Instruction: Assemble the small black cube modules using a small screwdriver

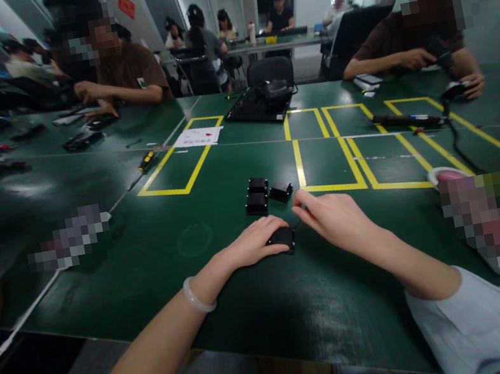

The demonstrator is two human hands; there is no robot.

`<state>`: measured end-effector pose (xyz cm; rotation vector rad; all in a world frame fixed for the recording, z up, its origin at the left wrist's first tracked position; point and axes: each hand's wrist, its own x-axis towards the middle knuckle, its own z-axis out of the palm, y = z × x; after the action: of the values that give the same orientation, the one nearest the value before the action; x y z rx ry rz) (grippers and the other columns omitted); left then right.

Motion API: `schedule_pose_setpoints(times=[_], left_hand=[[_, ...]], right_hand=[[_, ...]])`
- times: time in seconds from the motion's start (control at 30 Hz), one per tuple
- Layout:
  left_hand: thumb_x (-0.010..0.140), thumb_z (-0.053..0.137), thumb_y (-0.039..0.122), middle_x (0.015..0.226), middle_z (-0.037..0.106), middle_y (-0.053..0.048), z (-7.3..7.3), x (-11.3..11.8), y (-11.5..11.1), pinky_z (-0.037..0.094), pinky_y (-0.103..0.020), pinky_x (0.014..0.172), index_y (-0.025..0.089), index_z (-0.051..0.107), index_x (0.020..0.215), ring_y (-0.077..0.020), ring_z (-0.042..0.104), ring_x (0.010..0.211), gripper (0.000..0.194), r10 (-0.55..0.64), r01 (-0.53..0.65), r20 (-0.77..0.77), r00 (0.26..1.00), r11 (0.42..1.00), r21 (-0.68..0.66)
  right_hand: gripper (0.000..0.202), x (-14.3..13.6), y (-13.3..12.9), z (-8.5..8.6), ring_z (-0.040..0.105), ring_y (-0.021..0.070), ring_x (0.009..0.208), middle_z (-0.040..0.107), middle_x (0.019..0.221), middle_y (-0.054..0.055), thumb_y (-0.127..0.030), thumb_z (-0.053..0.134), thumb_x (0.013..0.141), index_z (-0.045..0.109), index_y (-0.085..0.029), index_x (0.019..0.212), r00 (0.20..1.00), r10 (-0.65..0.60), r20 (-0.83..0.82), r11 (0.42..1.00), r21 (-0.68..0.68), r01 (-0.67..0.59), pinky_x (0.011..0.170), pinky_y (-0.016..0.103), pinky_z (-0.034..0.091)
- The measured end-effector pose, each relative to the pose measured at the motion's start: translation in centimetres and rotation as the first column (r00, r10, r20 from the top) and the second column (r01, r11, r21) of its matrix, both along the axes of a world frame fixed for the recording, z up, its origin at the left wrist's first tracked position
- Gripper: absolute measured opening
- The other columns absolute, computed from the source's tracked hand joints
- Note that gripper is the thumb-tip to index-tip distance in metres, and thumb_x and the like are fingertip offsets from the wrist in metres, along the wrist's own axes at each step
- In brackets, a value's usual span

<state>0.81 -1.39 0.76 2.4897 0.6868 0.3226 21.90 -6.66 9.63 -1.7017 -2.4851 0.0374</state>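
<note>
- Best handled, I judge, with the small black box-shaped block (pixel 283 240) pressed flat on the glossy green tabletop (pixel 252 306), so it cannot turn while the right side is worked.
- The thin dark rod-like piece (pixel 298 224) seems to call for a straight, light approach to the block's edge; a slanted push could make it slip.
- Left hand (pixel 254 241): partly open and curved low, fingers across the block's far side and thumb along its near side, keeping hold of it against the table.
- Right hand (pixel 332 214): fingertips pinched nearly closed, seemingly on the rod-like piece, just right of the block; whether this is a tool or a wire I cannot tell.
- The worked block lies between the two hands, partly covered by the left.
- Just beyond both hands sit three similar black blocks (pixel 257 202), close together, untouched by either hand.
</note>
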Motion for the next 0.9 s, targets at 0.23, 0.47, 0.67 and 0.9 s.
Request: schedule_pose_setpoints(times=[0.23,0.47,0.67,0.9], left_hand=[[0.093,0.054,0.050,0.120,0.057,-0.009,0.11,-0.03,-0.04,0.043,-0.036,0.096,0.021,0.053,0.122,-0.0250,0.055,0.109,0.040,0.003,-0.003,0.005,1.000,1.000,-0.001],[0.093,0.055,0.049,0.120,0.057,-0.009,0.20,0.02,-0.06,0.042,-0.037,0.097,0.021,0.051,0.124,-0.0253,0.054,0.110,0.041,0.007,-0.007,0.007,1.000,1.000,-0.006],[0.094,0.055,0.048,0.120,0.057,-0.009,-0.02,-0.01,-0.03,0.042,-0.036,0.097,0.021,0.052,0.121,-0.0248,0.054,0.110,0.039,-0.003,0.003,0.002,1.000,1.000,0.006],[0.093,0.055,0.049,0.122,0.057,-0.009,-0.10,-0.09,-0.01,0.042,-0.037,0.098,0.022,0.051,0.125,-0.0252,0.054,0.111,0.042,0.003,-0.003,0.002,1.000,1.000,0.003]], right_hand=[[0.021,0.17,-0.07,-0.18,0.062,0.0164,0.066,0.070,0.083,0.003,-0.026,0.035,0.097,0.051,-0.019,0.107,0.994,0.042,-0.101,0.999,0.014,-0.041,0.053,0.026,0.024],[0.028,0.04,-0.01,0.26,0.062,0.0186,0.065,0.070,0.078,0.005,-0.036,0.031,0.100,0.053,-0.018,0.104,1.000,0.002,-0.014,1.000,-0.018,-0.003,0.053,0.026,0.022],[0.023,0.21,-0.16,0.14,0.061,0.0167,0.065,0.070,0.082,0.004,-0.026,0.033,0.097,0.051,-0.018,0.107,0.997,0.024,-0.080,1.000,-0.014,-0.025,0.054,0.026,0.023],[0.028,0.19,-0.03,0.04,0.061,0.0176,0.064,0.069,0.079,0.005,-0.035,0.030,0.100,0.053,-0.018,0.103,0.999,0.019,-0.050,1.000,-0.002,-0.019,0.053,0.026,0.021]])
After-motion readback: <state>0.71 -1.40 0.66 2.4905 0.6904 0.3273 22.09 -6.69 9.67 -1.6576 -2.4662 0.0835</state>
